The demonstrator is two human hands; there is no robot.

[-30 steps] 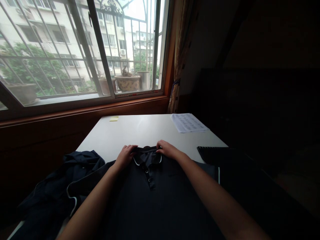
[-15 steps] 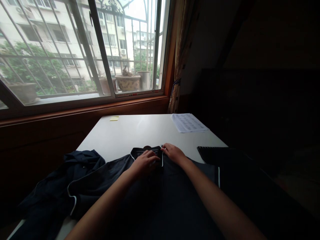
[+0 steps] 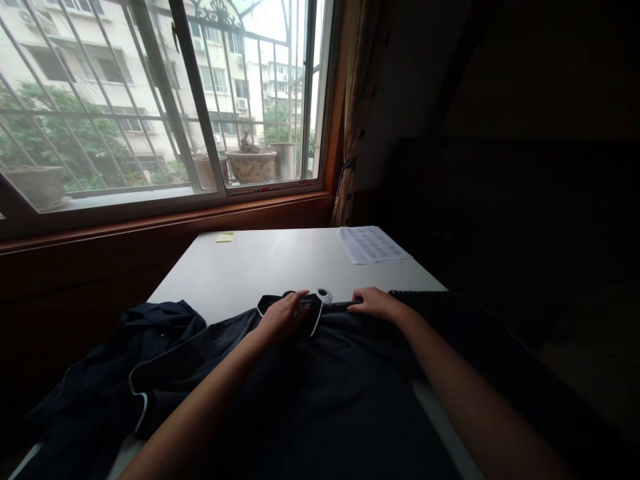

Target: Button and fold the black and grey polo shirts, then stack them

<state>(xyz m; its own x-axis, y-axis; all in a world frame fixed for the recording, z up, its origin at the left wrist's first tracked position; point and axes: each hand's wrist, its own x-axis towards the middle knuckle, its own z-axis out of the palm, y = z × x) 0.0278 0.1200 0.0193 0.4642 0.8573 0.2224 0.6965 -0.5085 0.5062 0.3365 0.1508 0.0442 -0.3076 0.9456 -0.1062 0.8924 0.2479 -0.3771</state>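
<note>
A dark polo shirt (image 3: 320,393) with thin white piping lies spread over the near part of the table. My left hand (image 3: 284,317) is at its collar, fingers curled over the collar's right part; the exact grip is partly hidden. My right hand (image 3: 374,303) pinches the shirt's shoulder edge, right of the collar. Between the hands, just behind the collar, sits a small round white object (image 3: 323,294) with a dark centre. The shirt's right sleeve is folded out of sight beneath or behind my right forearm.
Another dark garment (image 3: 160,323) lies crumpled at the left. Printed sheets (image 3: 374,245) and a yellow sticky note (image 3: 225,237) rest on the white table (image 3: 270,263) toward its far edge. A black spiral-bound item (image 3: 425,298) is at the right. Beyond is a barred window.
My right hand has moved right from the collar along the shoulder, and the right sleeve has been drawn in. The round white object now shows more. My left hand remains at the collar.
</note>
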